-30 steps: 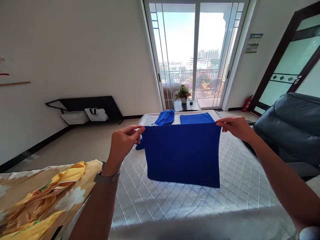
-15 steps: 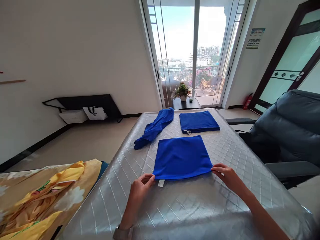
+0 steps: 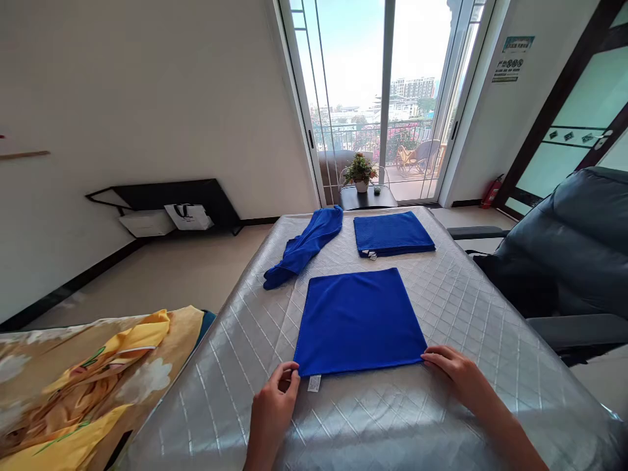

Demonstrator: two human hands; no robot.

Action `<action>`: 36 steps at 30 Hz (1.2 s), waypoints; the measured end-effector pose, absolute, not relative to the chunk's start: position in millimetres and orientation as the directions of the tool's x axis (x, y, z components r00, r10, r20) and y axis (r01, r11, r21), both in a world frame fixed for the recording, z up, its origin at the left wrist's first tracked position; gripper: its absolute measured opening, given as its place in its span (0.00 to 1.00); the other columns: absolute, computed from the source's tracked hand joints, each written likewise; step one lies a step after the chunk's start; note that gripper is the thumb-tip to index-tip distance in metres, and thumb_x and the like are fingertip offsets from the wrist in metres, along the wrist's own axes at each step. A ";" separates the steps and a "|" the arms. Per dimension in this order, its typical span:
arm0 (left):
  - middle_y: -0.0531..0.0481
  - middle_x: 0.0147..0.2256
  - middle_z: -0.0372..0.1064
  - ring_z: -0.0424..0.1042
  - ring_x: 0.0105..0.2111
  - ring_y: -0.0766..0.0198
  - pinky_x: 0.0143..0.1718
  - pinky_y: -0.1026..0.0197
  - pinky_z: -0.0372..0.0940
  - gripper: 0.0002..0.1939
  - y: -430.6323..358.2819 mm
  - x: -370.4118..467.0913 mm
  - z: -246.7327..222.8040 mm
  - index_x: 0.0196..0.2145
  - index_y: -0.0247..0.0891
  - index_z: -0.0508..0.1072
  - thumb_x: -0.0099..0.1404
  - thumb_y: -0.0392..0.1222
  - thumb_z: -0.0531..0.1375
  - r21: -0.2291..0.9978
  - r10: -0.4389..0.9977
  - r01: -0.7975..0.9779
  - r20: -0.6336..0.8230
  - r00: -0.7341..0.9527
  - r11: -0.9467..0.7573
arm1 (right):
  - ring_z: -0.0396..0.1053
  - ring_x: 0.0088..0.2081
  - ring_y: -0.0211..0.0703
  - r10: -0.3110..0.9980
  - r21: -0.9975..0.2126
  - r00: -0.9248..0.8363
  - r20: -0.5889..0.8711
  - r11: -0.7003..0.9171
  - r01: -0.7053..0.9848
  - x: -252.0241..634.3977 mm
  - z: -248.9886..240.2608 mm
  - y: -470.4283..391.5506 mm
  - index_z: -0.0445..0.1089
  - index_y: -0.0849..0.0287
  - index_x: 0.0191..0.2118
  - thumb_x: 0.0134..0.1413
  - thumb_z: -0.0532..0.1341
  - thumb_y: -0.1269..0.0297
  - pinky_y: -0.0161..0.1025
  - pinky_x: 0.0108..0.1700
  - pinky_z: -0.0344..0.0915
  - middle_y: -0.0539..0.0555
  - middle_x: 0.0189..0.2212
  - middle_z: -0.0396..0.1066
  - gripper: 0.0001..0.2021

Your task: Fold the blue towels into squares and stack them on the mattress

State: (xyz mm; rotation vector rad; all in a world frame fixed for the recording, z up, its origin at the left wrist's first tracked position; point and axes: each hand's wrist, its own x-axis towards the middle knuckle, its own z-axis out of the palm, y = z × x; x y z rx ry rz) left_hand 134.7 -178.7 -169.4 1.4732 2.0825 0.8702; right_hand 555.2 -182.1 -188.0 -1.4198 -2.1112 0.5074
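Note:
A blue cloth (image 3: 360, 324) lies spread flat on the silver quilted table cover (image 3: 363, 425). My left hand (image 3: 275, 396) pinches its near left corner, close to a small white label (image 3: 314, 383). At the near right corner, the fingers of my right hand (image 3: 454, 373) are closed on the edge. Behind it sits a neat stack of folded blue cloths (image 3: 394, 233) with white labels at its front. To the left of that stack lies a crumpled, twisted blue cloth (image 3: 304, 246).
A floral-patterned cover with yellow fabric (image 3: 108, 373) is at the lower left. A dark armchair (image 3: 583, 255) stands along the right side. Beyond the far edge are a potted plant (image 3: 360, 171) on a small black chair and a glass sliding door.
Both hands have come nearer to me, drawing the near edge of the blue cloth with them, and it now lies flatter and longer. The view has shifted slightly.

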 end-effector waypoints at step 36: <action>0.45 0.73 0.43 0.46 0.72 0.47 0.68 0.38 0.53 0.33 -189.2 167.3 -251.8 0.73 0.45 0.47 0.76 0.58 0.43 0.108 0.966 0.988 0.245 0.085 -0.114 | 0.38 0.74 0.49 0.981 -0.257 -0.195 0.023 0.194 0.947 490.9 -219.4 -159.4 0.44 0.62 0.74 0.72 0.38 0.42 0.54 0.74 0.42 0.55 0.74 0.38 0.36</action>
